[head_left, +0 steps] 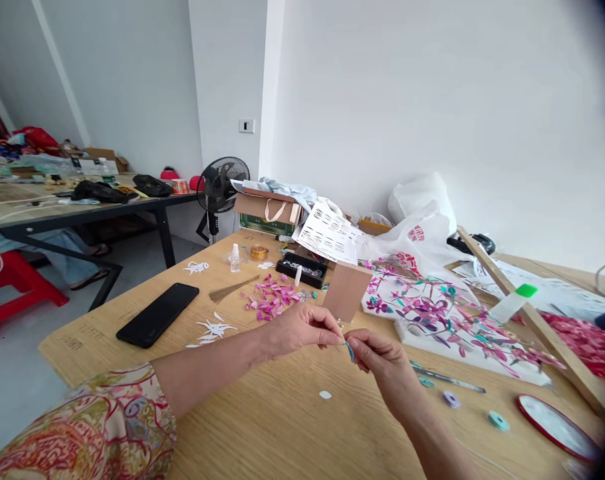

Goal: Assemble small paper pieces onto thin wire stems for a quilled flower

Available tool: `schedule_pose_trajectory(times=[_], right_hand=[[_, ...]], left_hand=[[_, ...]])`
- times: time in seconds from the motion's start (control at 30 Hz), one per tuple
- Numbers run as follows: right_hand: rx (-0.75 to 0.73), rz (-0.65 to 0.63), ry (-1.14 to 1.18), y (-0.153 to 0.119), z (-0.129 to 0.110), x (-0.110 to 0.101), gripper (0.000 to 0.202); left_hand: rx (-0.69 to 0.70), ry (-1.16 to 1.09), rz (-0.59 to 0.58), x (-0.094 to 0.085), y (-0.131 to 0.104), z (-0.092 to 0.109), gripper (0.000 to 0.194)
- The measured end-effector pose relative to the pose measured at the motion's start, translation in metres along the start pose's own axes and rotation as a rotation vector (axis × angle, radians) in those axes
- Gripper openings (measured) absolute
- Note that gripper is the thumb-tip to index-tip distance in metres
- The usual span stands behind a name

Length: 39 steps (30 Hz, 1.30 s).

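Note:
My left hand (305, 328) and my right hand (382, 355) meet fingertip to fingertip above the wooden table (262, 407). Between them is a small curved teal leaf-shaped piece (351, 351). Right thumb and fingers pinch this piece, while the left ones close at its upper end, where a thin thread or stem seems to run; the exact grip is too small to make out. Just behind the hands stands an upright wooden block (346, 291). A white oval cutout (325, 395) lies on the table below them.
Pink petals (272, 297), white cutouts (212, 331) and a black phone (157, 315) lie to the left. Purple-and-teal flower sprays (432, 303) rest on white foam at right, near a wooden bar (527, 313), a pen (450, 379), thread spools (498, 421) and a red-rimmed oval (557, 427).

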State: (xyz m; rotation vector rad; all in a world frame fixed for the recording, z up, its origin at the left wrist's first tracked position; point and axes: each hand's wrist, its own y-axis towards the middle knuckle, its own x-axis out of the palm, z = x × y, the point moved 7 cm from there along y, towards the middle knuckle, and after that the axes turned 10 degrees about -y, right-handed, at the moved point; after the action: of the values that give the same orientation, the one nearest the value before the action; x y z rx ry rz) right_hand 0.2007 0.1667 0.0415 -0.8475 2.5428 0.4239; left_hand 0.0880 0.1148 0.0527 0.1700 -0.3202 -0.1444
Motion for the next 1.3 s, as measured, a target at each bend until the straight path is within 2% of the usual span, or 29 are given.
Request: schedule_pose_trajectory(times=[0.1,0.17,0.23,0.3,0.37,0.47,0.57,0.63,0.73,0.83,0.9,1.0,1.07,1.17,1.23,1.3], right_hand=[[0.022,-0.016,0.103,-0.005,0.011,0.017,0.027],[0.003,-0.016,0.068,-0.009,0.011,0.026,0.028],[-0.077,-0.012,-0.076,-0.014,0.001,0.031,0.027],[-0.210,0.002,-0.277,-0.019,-0.017,0.031,0.024],[-0.329,0.044,-0.445,-0.025,-0.035,0.025,0.022],[-0.365,0.122,-0.539,-0.025,-0.047,0.004,0.020],[-0.258,0.145,-0.480,-0.016,-0.036,-0.013,0.019],[-0.159,0.132,-0.370,-0.010,-0.020,-0.016,0.020],[-0.060,0.085,-0.184,-0.006,0.002,-0.005,0.024],[-0.038,0.074,-0.084,-0.007,0.011,0.012,0.025],[-0.069,0.079,-0.116,-0.010,0.008,0.021,0.025],[-0.214,0.069,-0.334,-0.018,-0.012,0.028,0.024],[-0.326,0.084,-0.502,-0.023,-0.029,0.026,0.024],[-0.390,0.138,-0.612,-0.025,-0.041,0.009,0.023],[-0.355,0.150,-0.584,-0.020,-0.037,-0.003,0.021],[-0.274,0.126,-0.498,-0.014,-0.024,-0.009,0.020]], left_hand=[[0.035,-0.089,0.136,-0.009,0.001,-0.002,0.020],[0.071,-0.074,0.221,-0.018,0.001,-0.003,0.018],[0.090,0.047,0.296,-0.027,0.001,-0.002,0.013],[0.142,0.280,0.327,-0.032,0.000,0.004,0.006],[0.216,0.520,0.267,-0.028,-0.002,0.010,0.007],[0.242,0.646,0.034,-0.010,-0.003,0.008,0.009],[0.146,0.474,-0.147,0.005,-0.004,0.000,0.005],[0.070,0.274,-0.155,0.008,-0.003,-0.004,0.003],[0.004,0.005,-0.044,0.002,0.003,-0.007,0.007],[0.025,-0.102,0.122,-0.011,0.007,-0.009,0.011],[0.048,-0.057,0.214,-0.021,0.009,-0.009,0.011],[0.085,0.207,0.281,-0.030,0.008,-0.008,0.007],[0.154,0.452,0.215,-0.025,0.008,-0.003,0.006],[0.212,0.634,-0.007,-0.008,0.007,-0.004,0.009],[0.166,0.565,-0.128,0.002,0.005,-0.009,0.007],[0.078,0.392,-0.171,0.007,0.004,-0.013,0.004]])
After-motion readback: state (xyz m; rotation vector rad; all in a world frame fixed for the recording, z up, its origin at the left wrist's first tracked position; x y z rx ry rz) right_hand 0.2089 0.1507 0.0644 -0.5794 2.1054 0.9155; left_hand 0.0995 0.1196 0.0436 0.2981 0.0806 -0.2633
